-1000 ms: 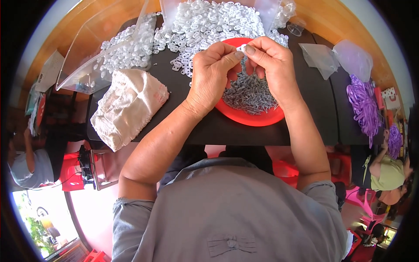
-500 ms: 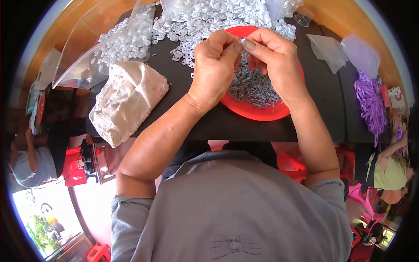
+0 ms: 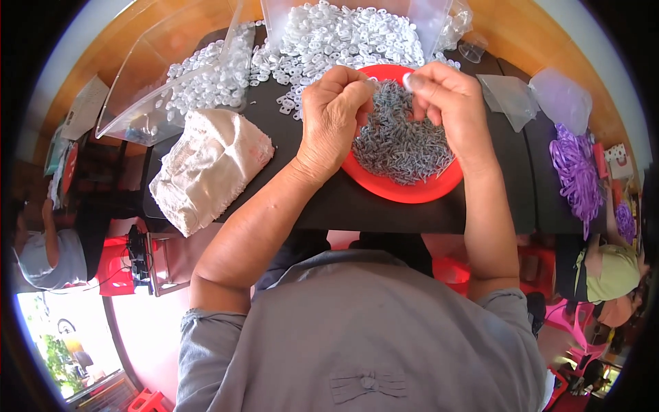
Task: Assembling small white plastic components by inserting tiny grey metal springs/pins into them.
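Above a round red dish (image 3: 405, 195) heaped with small grey screws (image 3: 401, 147), my two hands are held a short way apart. My right hand (image 3: 454, 106) pinches a small white plastic piece (image 3: 407, 82) between thumb and forefinger. At the dish's left side, my left hand (image 3: 333, 117) is closed in a pinch, and whatever sits at its fingertips is too small to name. Beyond the hands spreads a large pile of small white plastic pieces (image 3: 350, 34) with holes in them, some spilling onto the black table toward my left hand.
A crumpled off-white cloth (image 3: 209, 168) lies left on the table (image 3: 288, 213). Behind it, a clear plastic box (image 3: 123, 127) holds more white pieces. Clear plastic bags (image 3: 508, 99) and a bundle of purple ribbon (image 3: 576, 168) are at the right. Co-workers sit at both sides.
My hands, whose fingertips met over the dish, have drawn apart. The white piece now shows in my right fingertips. The whole view has shifted slightly.
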Demonstrator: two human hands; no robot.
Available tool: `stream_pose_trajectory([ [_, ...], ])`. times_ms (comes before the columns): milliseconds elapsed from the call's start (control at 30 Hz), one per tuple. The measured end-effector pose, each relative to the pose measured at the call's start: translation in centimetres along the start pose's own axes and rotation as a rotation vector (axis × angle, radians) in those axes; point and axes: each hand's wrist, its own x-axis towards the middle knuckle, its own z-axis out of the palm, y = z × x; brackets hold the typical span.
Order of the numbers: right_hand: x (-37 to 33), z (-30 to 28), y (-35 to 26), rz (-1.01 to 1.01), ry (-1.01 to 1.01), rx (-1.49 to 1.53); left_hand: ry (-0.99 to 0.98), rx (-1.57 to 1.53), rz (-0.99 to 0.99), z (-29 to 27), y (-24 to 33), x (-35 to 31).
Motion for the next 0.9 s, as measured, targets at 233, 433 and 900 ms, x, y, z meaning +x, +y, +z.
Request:
stream_pose_trajectory([
  [233,0.7,-0.7,2.4,-0.057,-0.291,-0.651,-0.047,-0.081,-0.053,0.1,0.0,0.2],
  [433,-0.1,0.6,-0.6,-0.133,-0.042,-0.194,-0.075,-0.011,-0.070,0.0,-0.3,0.2],
  [900,-0.1,1.9,1.7,-0.426,-0.044,-0.345,-0.103,0.047,-0.110,0.1,-0.6,0.3],
])
